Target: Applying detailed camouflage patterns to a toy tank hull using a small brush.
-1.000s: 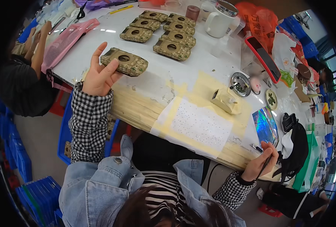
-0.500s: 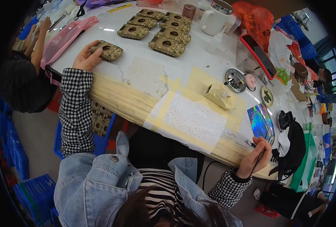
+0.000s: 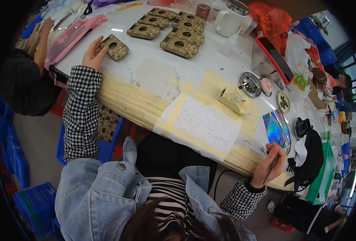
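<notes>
My left hand (image 3: 93,54) is at the far left of the table, with thumb and fingers at the near-left edge of a camouflage toy tank hull (image 3: 119,51) that has a round hole in its top. Several matching tank hulls (image 3: 179,44) stand in two rows to the right of it. Over the table's right front edge, my right hand (image 3: 269,162) pinches a slim dark tool (image 3: 271,172), whose exact kind I cannot make out. Close beyond that hand lies a shiny holographic sheet (image 3: 276,125).
White paper with small dots (image 3: 204,124) is taped at the front. Behind it are a taped block (image 3: 231,100), a round metal dish (image 3: 250,84) and a red-cased phone (image 3: 275,60). A white mug (image 3: 227,24) stands farther back. Below left, a blue crate (image 3: 109,149) holds more hulls. Another person (image 3: 23,84) sits at left.
The tank hull at my left hand has turned, its far end swinging nearer, and the hand has shifted slightly. My right hand stays nearly in place with the slim tool.
</notes>
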Tool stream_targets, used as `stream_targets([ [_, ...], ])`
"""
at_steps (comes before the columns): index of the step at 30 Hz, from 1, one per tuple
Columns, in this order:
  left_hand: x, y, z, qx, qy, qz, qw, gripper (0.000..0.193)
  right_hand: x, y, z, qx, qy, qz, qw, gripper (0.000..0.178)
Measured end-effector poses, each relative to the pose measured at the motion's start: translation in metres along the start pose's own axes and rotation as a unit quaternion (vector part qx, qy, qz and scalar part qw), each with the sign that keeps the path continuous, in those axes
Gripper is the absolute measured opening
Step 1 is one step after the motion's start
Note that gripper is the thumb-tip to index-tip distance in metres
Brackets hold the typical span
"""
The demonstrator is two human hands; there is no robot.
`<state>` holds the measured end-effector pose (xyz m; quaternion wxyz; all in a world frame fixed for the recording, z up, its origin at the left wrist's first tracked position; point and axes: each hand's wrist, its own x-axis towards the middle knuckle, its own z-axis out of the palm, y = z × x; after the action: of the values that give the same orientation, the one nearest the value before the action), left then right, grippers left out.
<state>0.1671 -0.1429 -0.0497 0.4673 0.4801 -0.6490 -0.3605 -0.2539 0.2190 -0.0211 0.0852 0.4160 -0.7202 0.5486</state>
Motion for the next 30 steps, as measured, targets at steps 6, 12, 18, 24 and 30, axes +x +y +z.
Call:
stream_targets([
  [6,-0.004,0.004,0.004,0.061,0.034,0.040,0.997,0.048,-0.001,0.001,-0.001,-0.003,-0.002,-0.008,1.000,0.017],
  [12,-0.009,0.018,0.017,0.088,0.051,0.030,0.994,0.077,-0.001,0.001,0.000,-0.011,-0.003,-0.005,1.000,0.017],
  [18,-0.013,0.026,0.023,0.279,0.012,0.140,0.950,0.113,0.000,-0.001,0.001,-0.017,-0.003,-0.006,1.000,0.016],
  [24,-0.016,0.028,0.023,0.273,0.014,0.119,0.954,0.114,-0.001,-0.002,0.002,-0.022,-0.003,-0.008,1.000,0.015],
  [30,-0.013,0.017,0.016,0.197,-0.006,0.090,0.976,0.113,-0.001,-0.002,0.002,-0.030,-0.007,-0.010,0.999,0.014],
])
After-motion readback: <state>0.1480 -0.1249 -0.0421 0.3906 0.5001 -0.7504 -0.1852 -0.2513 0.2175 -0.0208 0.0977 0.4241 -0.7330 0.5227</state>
